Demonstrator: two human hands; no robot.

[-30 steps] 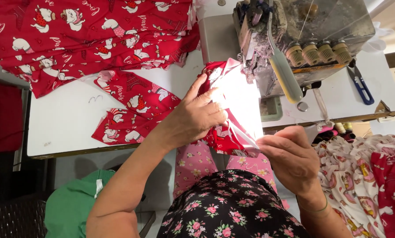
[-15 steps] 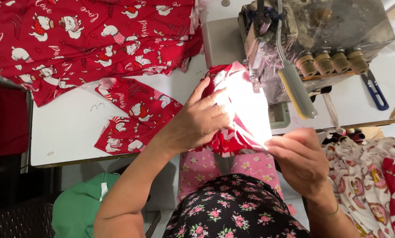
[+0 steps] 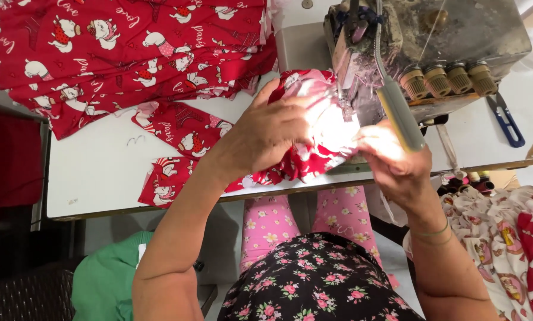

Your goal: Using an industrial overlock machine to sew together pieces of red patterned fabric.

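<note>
My left hand point(image 3: 265, 138) presses down on a bunched piece of red printed fabric point(image 3: 305, 160) at the front of the sewing machine point(image 3: 433, 41). My right hand point(image 3: 391, 160) grips the same fabric on its right side, under the machine's bright lamp, close to the needle area point(image 3: 346, 101). The glare hides the fabric edge between my two hands. A grey lamp arm point(image 3: 400, 113) crosses just above my right hand.
A big pile of red printed fabric point(image 3: 129, 53) lies at the back left of the white table point(image 3: 94, 172), with smaller red pieces point(image 3: 171, 154) near my left hand. Blue snips point(image 3: 507, 122) lie at the right. More printed cloth point(image 3: 510, 238) hangs lower right; green cloth point(image 3: 106, 279) sits lower left.
Both hands have pushed the red fabric up and forward, closer under the machine head. My right hand rose from the table's front edge to the lamp-lit spot.
</note>
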